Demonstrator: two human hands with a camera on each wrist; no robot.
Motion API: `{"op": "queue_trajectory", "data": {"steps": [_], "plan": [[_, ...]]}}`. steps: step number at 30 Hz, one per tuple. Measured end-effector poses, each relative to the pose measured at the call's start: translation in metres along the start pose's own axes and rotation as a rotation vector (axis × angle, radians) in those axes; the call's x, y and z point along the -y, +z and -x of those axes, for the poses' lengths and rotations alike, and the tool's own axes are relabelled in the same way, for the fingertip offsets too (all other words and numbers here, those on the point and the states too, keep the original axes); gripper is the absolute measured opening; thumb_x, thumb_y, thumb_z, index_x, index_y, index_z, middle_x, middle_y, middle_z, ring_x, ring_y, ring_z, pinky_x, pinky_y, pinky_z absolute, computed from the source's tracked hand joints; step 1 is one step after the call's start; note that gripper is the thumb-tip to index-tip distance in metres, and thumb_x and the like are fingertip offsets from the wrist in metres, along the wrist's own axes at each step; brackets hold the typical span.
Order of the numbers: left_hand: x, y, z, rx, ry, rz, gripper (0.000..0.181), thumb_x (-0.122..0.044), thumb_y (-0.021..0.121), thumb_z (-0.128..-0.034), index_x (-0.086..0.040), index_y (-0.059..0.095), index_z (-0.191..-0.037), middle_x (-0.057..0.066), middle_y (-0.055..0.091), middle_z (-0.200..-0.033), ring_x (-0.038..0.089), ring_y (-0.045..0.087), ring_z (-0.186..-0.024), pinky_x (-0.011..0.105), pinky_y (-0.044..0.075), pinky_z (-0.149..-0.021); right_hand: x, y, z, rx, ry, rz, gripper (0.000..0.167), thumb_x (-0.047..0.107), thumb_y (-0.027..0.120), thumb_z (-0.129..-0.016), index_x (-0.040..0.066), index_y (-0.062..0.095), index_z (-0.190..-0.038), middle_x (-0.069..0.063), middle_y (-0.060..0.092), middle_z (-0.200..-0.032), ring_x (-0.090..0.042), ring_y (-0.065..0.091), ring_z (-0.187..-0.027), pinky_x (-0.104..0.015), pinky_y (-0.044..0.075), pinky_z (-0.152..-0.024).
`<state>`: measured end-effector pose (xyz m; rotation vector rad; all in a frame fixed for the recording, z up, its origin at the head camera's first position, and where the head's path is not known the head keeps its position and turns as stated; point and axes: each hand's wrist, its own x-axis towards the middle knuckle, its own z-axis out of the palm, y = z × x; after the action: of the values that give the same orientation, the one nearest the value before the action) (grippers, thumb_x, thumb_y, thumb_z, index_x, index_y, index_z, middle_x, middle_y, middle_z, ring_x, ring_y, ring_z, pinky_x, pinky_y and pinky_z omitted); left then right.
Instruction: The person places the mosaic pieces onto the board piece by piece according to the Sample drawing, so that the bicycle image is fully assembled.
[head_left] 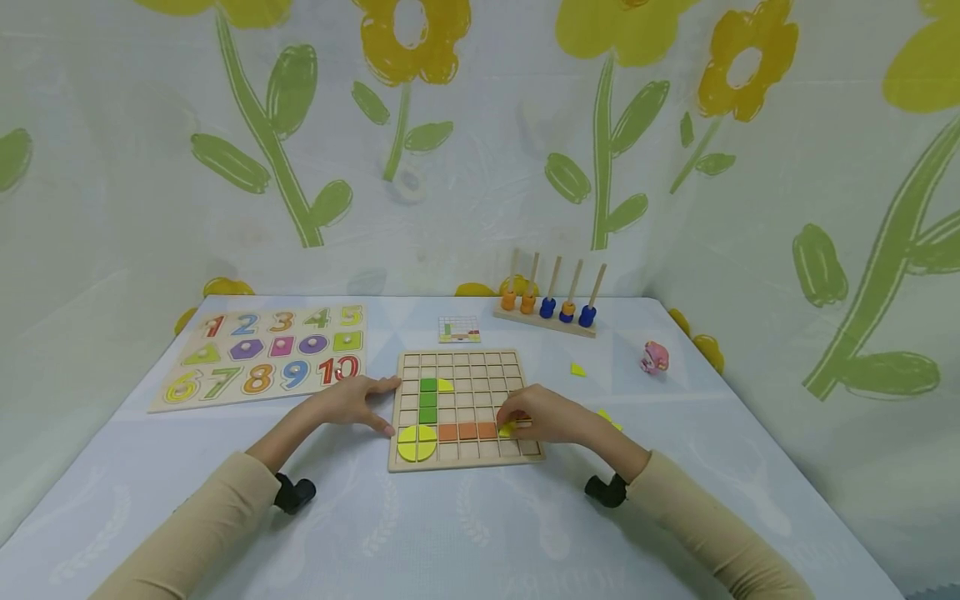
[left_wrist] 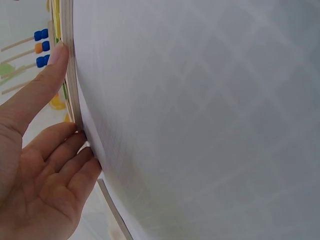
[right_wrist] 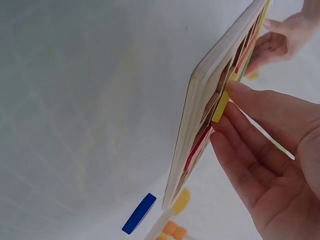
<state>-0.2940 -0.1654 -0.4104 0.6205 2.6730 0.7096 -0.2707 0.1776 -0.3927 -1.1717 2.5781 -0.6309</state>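
Note:
A wooden grid board lies on the table. My left hand touches its left edge with thumb and fingertips spread apart; the left wrist view shows the thumb against the edge. At the board's lower right, my right hand pinches a yellow quarter-circle piece between thumb and fingers, at the end of a row of orange squares. Four yellow quarters form a circle at the lower left. Above them stands a column of green squares, with a yellow quarter beside its top. A red piece sits in the board.
Behind the board lies a small pattern card. A number puzzle is at left, a peg bead stand at back right. Loose yellow pieces, a pink toy and a blue piece lie to the right.

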Motion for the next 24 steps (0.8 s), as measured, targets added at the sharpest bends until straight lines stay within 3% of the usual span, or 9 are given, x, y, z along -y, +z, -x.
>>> {"op": "queue_trajectory", "data": {"steps": [4, 16, 24], "plan": [[-0.0008, -0.0004, 0.0002, 0.0, 0.005, -0.004, 0.094, -0.04, 0.085, -0.0702, -0.008, 0.041, -0.146, 0.021, 0.039, -0.147, 0.042, 0.034, -0.136, 0.057, 0.033, -0.105, 0.0013, 0.0002, 0.0019, -0.001, 0.024, 0.011, 0.017, 0.001, 0.073, -0.084, 0.008, 0.073, -0.099, 0.001, 0.069, -0.099, -0.009, 0.062, -0.087, -0.023, 0.053, -0.081], [-0.001, -0.0015, 0.0003, -0.004, 0.019, -0.023, 0.093, -0.04, 0.085, -0.0709, -0.007, 0.041, -0.146, 0.021, 0.04, -0.147, 0.042, 0.035, -0.135, 0.056, 0.033, -0.105, -0.0028, -0.0027, 0.0045, -0.032, -0.031, 0.037, 0.018, -0.003, 0.069, -0.086, 0.006, 0.074, -0.1, 0.0, 0.07, -0.096, -0.014, 0.061, -0.082, -0.029, 0.054, -0.074], [-0.0014, -0.001, 0.0004, -0.002, 0.018, -0.016, 0.093, -0.04, 0.085, -0.0707, -0.007, 0.041, -0.146, 0.021, 0.04, -0.147, 0.042, 0.034, -0.135, 0.056, 0.033, -0.106, -0.0024, -0.0029, 0.0041, -0.034, -0.035, 0.058, 0.015, 0.0, 0.07, -0.086, 0.007, 0.074, -0.099, 0.002, 0.07, -0.096, -0.006, 0.06, -0.083, -0.024, 0.053, -0.074]]}}
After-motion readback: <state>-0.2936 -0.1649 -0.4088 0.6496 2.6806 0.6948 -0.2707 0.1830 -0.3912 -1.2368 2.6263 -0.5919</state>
